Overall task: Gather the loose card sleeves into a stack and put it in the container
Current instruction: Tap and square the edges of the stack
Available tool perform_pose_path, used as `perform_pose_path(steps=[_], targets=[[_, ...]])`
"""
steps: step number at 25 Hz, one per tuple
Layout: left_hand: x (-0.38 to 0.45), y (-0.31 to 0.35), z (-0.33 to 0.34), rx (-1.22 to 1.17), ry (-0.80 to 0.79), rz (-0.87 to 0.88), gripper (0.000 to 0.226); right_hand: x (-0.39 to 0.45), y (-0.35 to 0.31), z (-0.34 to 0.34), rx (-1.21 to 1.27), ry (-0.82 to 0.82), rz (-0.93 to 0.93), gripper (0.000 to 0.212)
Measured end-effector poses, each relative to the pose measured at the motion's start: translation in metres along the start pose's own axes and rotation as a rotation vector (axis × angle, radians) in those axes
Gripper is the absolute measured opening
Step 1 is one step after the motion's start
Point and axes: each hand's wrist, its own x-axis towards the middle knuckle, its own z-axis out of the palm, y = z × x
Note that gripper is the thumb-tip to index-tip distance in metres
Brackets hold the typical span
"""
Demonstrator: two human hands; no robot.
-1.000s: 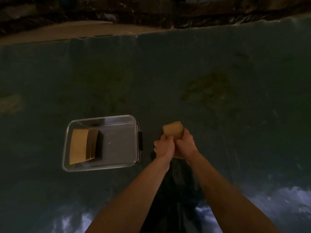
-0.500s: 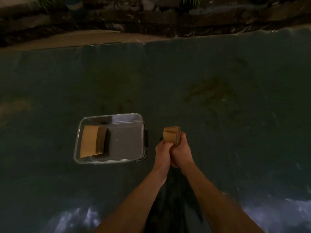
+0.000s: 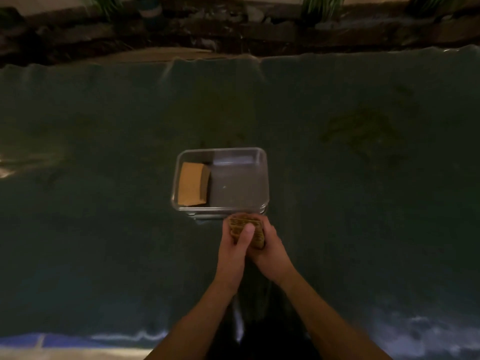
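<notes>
Clasping a brown stack of card sleeves (image 3: pixel 246 231) between them, the left hand (image 3: pixel 233 252) and right hand (image 3: pixel 270 253) are pressed together around it just short of the near wall of the clear container (image 3: pixel 265 178), above the dark cloth-covered table (image 3: pixel 104 229). The left thumb lies across the top of the bundle and the right palm cups its far side. A second pile of sleeves (image 3: pixel 191 184) already leans in the container's left end. The light is dim, so the edges look squared, though I cannot be sure. The sleeves are probably light, thin and slick against each other, apt to fan or slide; holding them by the long edges with a thumb on top should keep them together
</notes>
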Motion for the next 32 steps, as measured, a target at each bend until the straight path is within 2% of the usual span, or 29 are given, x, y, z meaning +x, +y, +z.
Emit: perform_pose_path(steps=[2,6,10,17,20,22,25,27,30,32], targets=[[-0.005,-0.004,-0.037,-0.007,0.062,0.013,0.035,-0.007,0.005,0.038,0.014,-0.020,-0.037,0.053],[-0.007,-0.016,-0.108,-0.060,0.160,-0.057,0.025,-0.015,0.011,0.120,0.048,-0.067,0.014,0.067],[0.004,-0.021,-0.145,0.000,0.177,-0.080,0.025,-0.009,0.018,0.164,0.063,-0.030,0.109,0.059],[0.017,-0.028,-0.163,0.083,0.091,-0.155,0.040,-0.003,0.035,0.182,0.048,0.024,0.182,0.055],[0.020,-0.023,-0.159,0.060,0.062,-0.129,0.030,-0.002,0.035,0.177,0.088,0.042,0.140,0.057],[0.018,-0.029,-0.160,0.029,0.059,-0.124,0.028,-0.001,0.037,0.178,0.040,0.037,0.145,0.060],[0.016,-0.034,-0.166,0.021,0.069,-0.186,0.039,-0.004,0.043,0.186,-0.051,0.048,0.210,0.064],[0.020,-0.035,-0.168,-0.005,0.060,-0.174,0.042,-0.003,0.043,0.187,-0.055,0.058,0.181,0.069],[0.026,-0.034,-0.169,-0.035,0.020,-0.101,0.045,0.002,0.039,0.186,-0.115,0.097,0.087,0.064],[0.028,-0.035,-0.169,-0.023,0.041,-0.148,0.042,0.002,0.047,0.188,-0.227,0.104,0.087,0.062]])
